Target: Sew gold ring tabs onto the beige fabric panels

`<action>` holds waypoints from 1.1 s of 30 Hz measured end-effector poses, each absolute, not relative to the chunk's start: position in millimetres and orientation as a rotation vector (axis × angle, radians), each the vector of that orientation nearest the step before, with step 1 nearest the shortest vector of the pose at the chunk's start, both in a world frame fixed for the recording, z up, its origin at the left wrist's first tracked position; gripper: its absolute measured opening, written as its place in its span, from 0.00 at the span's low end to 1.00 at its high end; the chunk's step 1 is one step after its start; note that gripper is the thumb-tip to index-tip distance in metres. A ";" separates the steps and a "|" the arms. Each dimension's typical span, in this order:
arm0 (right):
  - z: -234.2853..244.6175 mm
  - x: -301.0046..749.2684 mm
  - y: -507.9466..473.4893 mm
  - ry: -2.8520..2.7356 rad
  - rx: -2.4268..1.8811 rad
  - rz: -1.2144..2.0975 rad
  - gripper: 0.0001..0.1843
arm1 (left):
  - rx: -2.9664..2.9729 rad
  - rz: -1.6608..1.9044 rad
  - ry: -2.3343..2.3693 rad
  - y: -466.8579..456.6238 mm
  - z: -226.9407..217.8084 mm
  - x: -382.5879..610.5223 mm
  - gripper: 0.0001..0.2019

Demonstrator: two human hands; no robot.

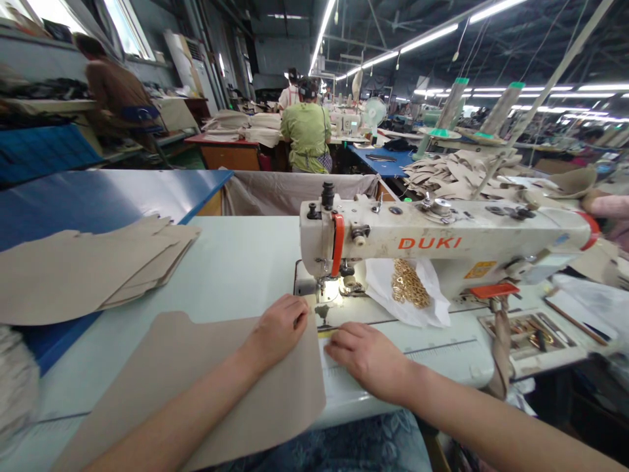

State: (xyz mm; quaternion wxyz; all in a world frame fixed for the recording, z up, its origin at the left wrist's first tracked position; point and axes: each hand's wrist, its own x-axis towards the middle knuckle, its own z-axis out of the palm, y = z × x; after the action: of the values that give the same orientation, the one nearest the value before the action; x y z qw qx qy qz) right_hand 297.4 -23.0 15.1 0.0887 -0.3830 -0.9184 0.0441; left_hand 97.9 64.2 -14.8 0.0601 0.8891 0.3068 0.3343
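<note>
A large beige fabric panel [211, 387] lies on the pale sewing table, its right edge just in front of the needle area. My left hand [282, 326] rests on its upper right corner, fingers curled; a small dark spot shows between them, too unclear to name. To the right of that edge, my right hand [366, 357] lies on the machine bed with fingers bent together; whatever is under the fingertips is hidden. Ahead of both hands stands the white sewing machine [383, 233], its lamp lighting the presser foot [324, 287].
Gold-coloured metal hardware [410, 283] sits on white paper [439, 308] under the machine arm. Stacked beige panels [83, 265] lie at left. A parts tray [533, 334] stands at right. A person in green [307, 131] sits ahead; another [115, 85] is far left.
</note>
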 end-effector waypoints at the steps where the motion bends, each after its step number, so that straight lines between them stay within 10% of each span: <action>1: 14.0 298.9 -24.7 -2.780 -1.056 0.041 0.09 | 2.693 1.021 0.925 64.2 -15.0 97.9 0.09; 33: -15.4 270.9 -0.4 -2.520 -0.983 0.045 0.10 | 2.858 1.015 0.846 64.6 -15.3 99.4 0.11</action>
State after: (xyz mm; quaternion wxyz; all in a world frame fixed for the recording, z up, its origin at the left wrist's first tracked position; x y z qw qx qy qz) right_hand 270.9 -0.4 -15.4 0.2164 -0.3546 -0.9095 0.0163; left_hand 99.4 64.6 -15.3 -0.0033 0.9077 0.2687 0.3224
